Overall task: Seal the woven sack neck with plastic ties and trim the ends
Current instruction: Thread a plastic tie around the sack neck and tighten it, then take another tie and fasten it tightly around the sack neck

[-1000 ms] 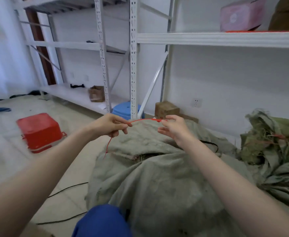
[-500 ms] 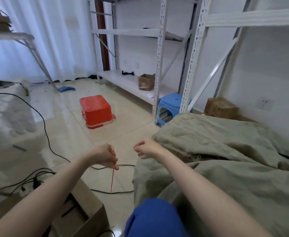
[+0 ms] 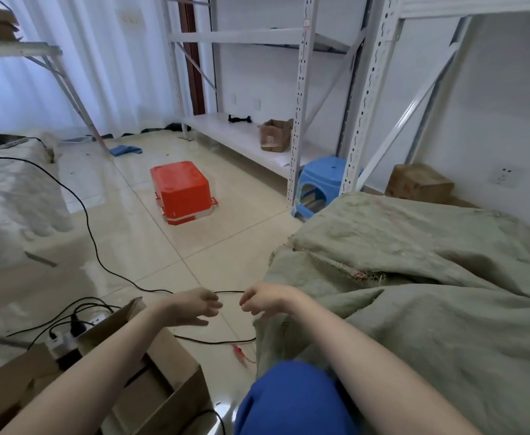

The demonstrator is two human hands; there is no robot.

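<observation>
A large grey-green woven sack [image 3: 414,293] lies across the right side, its frayed mouth [image 3: 356,273] showing straw. On the floor beside the sack's near edge lies a thin red plastic tie [image 3: 241,354], blurred. My left hand [image 3: 194,306] hovers over the floor with relaxed fingers and holds nothing. My right hand [image 3: 263,299] hangs just left of the sack with loosely curled fingers, also holding nothing. The two hands are a small gap apart.
An open cardboard box [image 3: 151,381] sits under my left arm, next to a power strip [image 3: 66,340] with black cables [image 3: 100,262] running over the tiles. A red crate [image 3: 180,191], a blue stool [image 3: 323,180] and white metal shelving [image 3: 301,98] stand beyond. My blue-clad knee [image 3: 292,400] is below.
My left hand has let go of the red tie, which now lies on the floor by the sack. Both hands have dropped lower, and the view has turned left and down.
</observation>
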